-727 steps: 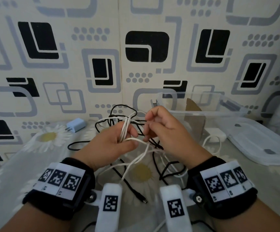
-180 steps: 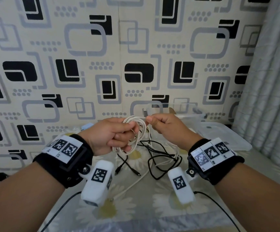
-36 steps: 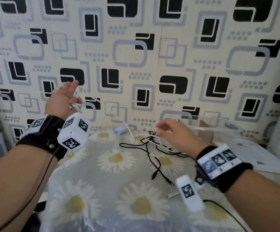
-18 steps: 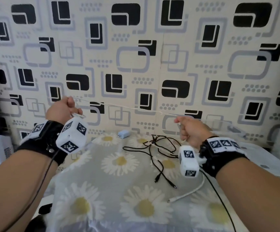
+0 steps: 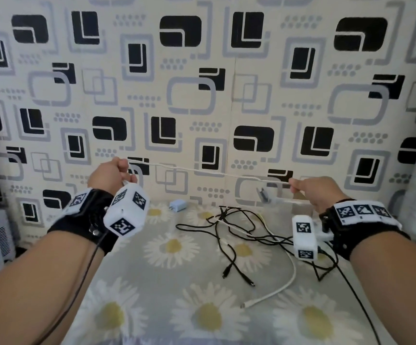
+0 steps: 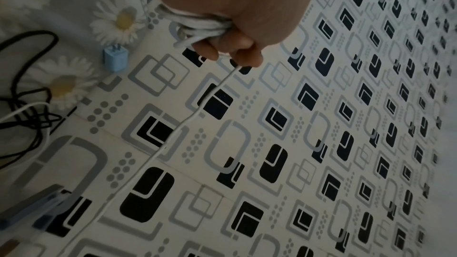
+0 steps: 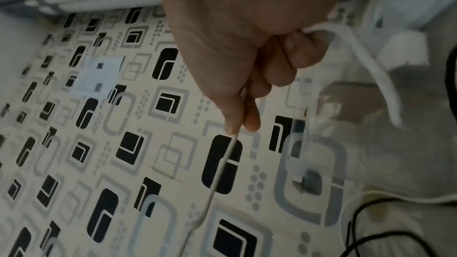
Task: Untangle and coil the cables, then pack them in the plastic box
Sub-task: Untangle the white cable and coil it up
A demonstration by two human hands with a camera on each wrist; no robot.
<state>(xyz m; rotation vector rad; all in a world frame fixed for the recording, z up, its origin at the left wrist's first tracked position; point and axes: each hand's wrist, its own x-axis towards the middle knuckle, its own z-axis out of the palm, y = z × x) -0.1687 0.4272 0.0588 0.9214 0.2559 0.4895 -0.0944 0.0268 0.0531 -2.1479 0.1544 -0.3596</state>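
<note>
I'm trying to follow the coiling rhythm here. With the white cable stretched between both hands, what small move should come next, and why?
Probably bring the right hand toward the left hand to lay another loop. The white cable runs taut between them, and the left hand already grips a bundle of loops, with a loose end trailing from the right hand.
</note>
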